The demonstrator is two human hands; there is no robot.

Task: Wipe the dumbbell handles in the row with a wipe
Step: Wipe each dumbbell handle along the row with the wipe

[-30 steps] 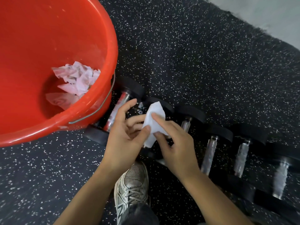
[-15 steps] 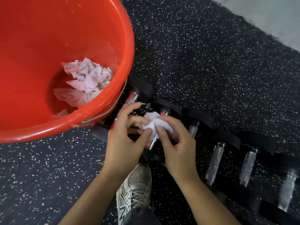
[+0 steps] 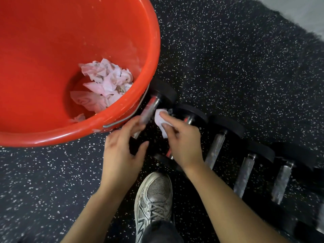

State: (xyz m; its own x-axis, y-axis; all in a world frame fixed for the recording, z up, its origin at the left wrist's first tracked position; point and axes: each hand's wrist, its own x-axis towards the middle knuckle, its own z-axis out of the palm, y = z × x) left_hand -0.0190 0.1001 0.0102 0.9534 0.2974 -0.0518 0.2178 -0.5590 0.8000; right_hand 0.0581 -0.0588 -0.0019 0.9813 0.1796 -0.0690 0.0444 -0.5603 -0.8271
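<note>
A row of black dumbbells with chrome handles runs from the bucket toward the lower right. My right hand (image 3: 182, 142) pinches a small crumpled white wipe (image 3: 160, 120) between thumb and fingers, just right of the leftmost dumbbell's handle (image 3: 151, 106). It covers most of the second dumbbell's handle (image 3: 189, 119). My left hand (image 3: 122, 151) hovers with fingers apart over the near end of the leftmost dumbbell and holds nothing; its fingertips are blurred. Further handles (image 3: 216, 148) (image 3: 244, 174) (image 3: 282, 183) lie bare to the right.
A large red bucket (image 3: 149, 71) with several crumpled used wipes (image 3: 105, 85) inside stands at the upper left, its rim over the leftmost dumbbell. My grey sneaker (image 3: 154, 202) rests on the speckled black rubber floor (image 3: 245, 67). A pale floor edge (image 3: 306, 13) shows top right.
The wipe went from being held up in both hands to bunched in the right hand alone. The left hand let go and spread open. The view shifted, bringing the bucket rightward.
</note>
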